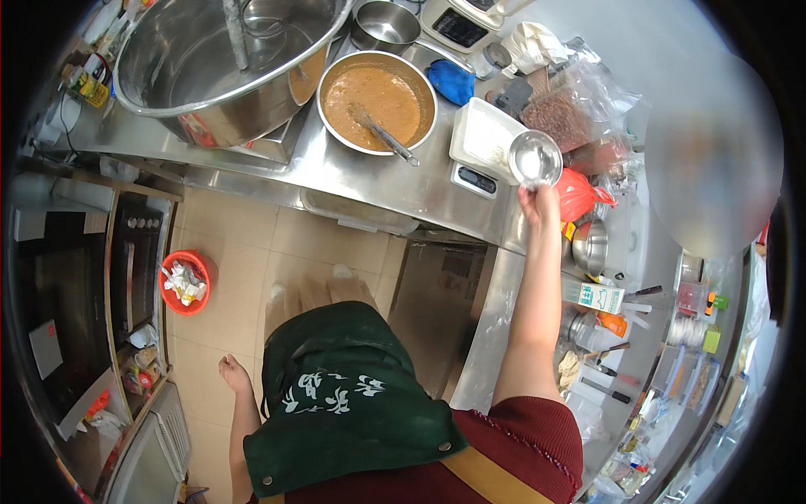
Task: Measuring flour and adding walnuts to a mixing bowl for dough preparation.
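My right hand [538, 202] reaches out over the counter, its fingers closed on the rim of a small round metal bowl [536, 158]. The bowl is above the right edge of a white rectangular tub [463, 134] with white contents. Under the tub is a kitchen scale [475, 180] with a dark display. By my side, away from the counter, hangs my left hand [235, 374], fingers loosely curled and nothing seen in them. A wide metal bowl [329, 134] of brown batter stands left of the tub, a metal-handled utensil [384, 136] resting in it.
A large steel mixing bowl [210, 113] fills the back left, near a saucepan [386, 29] and a blue cloth-like item [452, 81]. Bagged goods [558, 122] and a red plastic bag [579, 195] crowd the right. A red waste bin [210, 281] stands on the floor.
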A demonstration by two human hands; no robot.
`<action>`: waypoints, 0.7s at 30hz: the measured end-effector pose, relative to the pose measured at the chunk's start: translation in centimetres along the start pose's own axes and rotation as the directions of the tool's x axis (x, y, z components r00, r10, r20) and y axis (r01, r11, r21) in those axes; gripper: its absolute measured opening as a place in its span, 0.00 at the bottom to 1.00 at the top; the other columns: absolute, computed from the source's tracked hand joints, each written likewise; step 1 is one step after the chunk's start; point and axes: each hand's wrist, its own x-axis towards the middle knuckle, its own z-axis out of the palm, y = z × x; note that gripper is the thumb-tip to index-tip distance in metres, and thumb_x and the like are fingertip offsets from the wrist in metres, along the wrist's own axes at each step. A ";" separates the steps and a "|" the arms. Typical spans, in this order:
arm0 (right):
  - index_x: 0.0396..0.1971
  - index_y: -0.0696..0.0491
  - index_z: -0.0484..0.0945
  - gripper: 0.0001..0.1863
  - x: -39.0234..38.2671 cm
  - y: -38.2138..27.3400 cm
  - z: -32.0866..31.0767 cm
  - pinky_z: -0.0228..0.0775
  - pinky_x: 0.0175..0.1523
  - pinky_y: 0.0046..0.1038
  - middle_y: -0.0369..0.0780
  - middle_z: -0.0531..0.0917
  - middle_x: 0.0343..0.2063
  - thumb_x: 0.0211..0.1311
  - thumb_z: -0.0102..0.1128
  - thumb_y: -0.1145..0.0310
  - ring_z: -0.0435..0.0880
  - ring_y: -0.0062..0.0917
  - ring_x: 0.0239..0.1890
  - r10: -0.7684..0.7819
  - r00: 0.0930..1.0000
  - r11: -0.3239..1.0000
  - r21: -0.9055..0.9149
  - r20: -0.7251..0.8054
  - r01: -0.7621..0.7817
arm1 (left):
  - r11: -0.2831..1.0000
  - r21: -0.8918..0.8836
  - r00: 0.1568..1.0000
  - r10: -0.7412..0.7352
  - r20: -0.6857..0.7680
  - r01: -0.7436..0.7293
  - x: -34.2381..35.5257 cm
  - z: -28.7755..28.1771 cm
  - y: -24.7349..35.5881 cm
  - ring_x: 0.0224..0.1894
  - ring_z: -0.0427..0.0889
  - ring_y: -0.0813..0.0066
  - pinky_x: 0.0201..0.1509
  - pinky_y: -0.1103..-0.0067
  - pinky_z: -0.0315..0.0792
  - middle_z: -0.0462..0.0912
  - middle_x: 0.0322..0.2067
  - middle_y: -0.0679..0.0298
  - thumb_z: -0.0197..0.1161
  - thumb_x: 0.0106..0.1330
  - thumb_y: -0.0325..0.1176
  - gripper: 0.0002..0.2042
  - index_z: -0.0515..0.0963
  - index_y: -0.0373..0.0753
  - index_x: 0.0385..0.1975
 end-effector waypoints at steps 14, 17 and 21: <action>0.35 0.56 0.67 0.12 -6.7 27.1 6.0 0.68 0.16 0.17 0.40 0.73 0.22 0.47 0.40 0.80 0.72 0.24 0.18 0.823 0.478 0.522 -0.077 0.307 -0.849 | 0.978 0.134 0.979 -0.175 0.103 0.161 -0.4 8.6 1.7 0.44 0.67 0.57 0.47 0.69 0.61 0.68 0.40 0.51 0.46 0.60 0.39 0.17 0.65 0.33 0.42; 0.34 0.57 0.67 0.10 3.7 35.0 6.5 0.68 0.15 0.19 0.41 0.74 0.23 0.54 0.35 0.75 0.74 0.24 0.19 0.799 0.586 0.601 -0.139 0.139 -0.787 | 0.962 0.240 0.989 -0.141 0.034 0.129 0.2 12.0 1.0 0.46 0.66 0.60 0.50 0.69 0.58 0.68 0.41 0.54 0.46 0.59 0.39 0.16 0.65 0.35 0.43; 0.44 0.63 0.57 0.20 9.4 38.8 11.1 0.72 0.17 0.24 0.46 0.71 0.32 0.52 0.47 0.69 0.77 0.33 0.24 0.376 0.926 0.123 -0.992 0.038 -0.010 | 0.961 0.276 0.998 -0.007 -0.062 0.024 -0.2 14.9 -0.7 0.46 0.65 0.61 0.51 0.68 0.56 0.67 0.42 0.56 0.46 0.59 0.35 0.15 0.64 0.35 0.43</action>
